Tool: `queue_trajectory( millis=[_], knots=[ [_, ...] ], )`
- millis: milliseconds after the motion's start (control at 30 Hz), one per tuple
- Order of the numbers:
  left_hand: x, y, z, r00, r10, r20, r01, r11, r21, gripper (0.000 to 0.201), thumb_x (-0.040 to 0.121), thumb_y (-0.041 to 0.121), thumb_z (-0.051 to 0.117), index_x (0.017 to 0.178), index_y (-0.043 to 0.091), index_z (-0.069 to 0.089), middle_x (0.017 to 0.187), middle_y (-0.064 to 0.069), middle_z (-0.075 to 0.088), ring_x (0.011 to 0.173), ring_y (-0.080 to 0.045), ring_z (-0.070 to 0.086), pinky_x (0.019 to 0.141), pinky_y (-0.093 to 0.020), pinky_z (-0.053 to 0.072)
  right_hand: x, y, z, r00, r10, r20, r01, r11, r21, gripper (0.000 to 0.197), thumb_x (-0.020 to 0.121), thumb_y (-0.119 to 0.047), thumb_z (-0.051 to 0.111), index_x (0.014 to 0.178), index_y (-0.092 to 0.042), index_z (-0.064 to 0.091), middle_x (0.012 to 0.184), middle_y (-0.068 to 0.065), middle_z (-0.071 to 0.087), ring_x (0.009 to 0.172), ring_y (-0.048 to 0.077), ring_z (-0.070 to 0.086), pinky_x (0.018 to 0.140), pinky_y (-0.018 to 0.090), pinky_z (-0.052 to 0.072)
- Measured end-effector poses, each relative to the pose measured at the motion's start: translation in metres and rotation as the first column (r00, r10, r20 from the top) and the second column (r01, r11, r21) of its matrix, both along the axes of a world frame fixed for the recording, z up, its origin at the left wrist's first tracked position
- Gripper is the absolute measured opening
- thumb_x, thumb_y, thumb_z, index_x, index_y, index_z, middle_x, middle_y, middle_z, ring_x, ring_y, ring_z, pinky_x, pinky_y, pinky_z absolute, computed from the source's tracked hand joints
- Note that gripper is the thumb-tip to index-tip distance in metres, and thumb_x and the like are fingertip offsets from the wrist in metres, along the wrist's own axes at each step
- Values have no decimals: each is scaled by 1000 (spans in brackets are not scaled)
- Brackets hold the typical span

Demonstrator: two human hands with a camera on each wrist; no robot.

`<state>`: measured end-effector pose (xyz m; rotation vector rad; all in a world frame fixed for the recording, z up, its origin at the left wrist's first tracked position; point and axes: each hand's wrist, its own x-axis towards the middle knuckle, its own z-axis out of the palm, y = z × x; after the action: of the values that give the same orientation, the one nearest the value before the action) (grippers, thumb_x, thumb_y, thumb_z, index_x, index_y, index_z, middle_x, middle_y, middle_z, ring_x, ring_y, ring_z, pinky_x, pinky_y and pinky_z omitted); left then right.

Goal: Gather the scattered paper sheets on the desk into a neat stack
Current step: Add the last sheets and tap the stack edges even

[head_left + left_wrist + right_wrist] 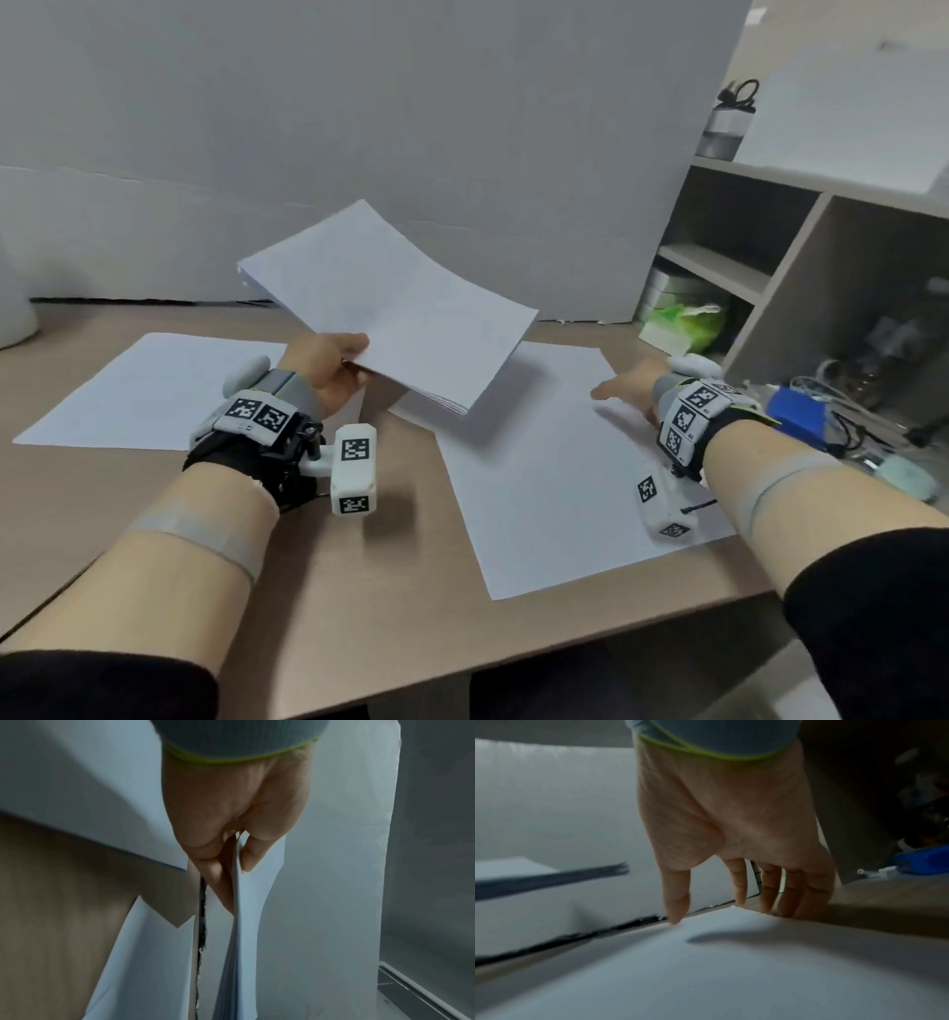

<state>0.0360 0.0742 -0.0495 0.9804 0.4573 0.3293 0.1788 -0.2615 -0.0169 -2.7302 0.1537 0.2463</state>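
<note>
Pinching paper stack [405, 313] aloft w/ left hand [328, 372]; right hand [629, 393] fingers flat on sheet [554, 493].

The left hand [231, 805] pinches a stack of paper [239, 953] at its near edge, thumb [253, 852] on one face and fingers [218, 882] on the other. Beside the stack, two loose sheets [144, 963] lie on the desk [59, 892].

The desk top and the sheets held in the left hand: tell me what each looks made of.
The desk top looks like wood-grain laminate, tan and matte: faint streaks, no glare, though real wood can't be ruled out. The held sheets look like plain white office paper, matte: they bow where the left hand pinches them, and thin layered edges show at the near corner.
</note>
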Motion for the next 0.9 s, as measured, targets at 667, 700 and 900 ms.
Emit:
queue_trajectory(
  millis=[667,700,900],
  knots=[
    [-1,-12,-8,989,134,69,-139,988,71,10,89,-6,60,89,2,55,82,-12,64,49,-18,64,42,-22,44,-9,-12,15,996,66,-67,-76,985,-157,64,69,-32,88,119,-5,60,115,12,64,107,35,63,98,47,52],
    [-1,-13,-8,989,130,71,-135,988,77,10,89,-7,60,89,2,56,81,-12,64,47,-16,63,42,-22,44,-11,-14,20,995,73,-63,-79,991,-105,62,69,-28,88,119,-5,60,115,12,65,106,36,64,96,48,53],
    [-4,-11,-9,987,153,50,-156,986,66,26,87,-8,61,111,-1,53,86,-17,64,44,-18,63,41,-22,44,-13,-22,39,998,-10,56,-9,945,328,44,74,-6,75,116,-2,64,110,20,68,98,39,68,90,53,56]
  ],
)
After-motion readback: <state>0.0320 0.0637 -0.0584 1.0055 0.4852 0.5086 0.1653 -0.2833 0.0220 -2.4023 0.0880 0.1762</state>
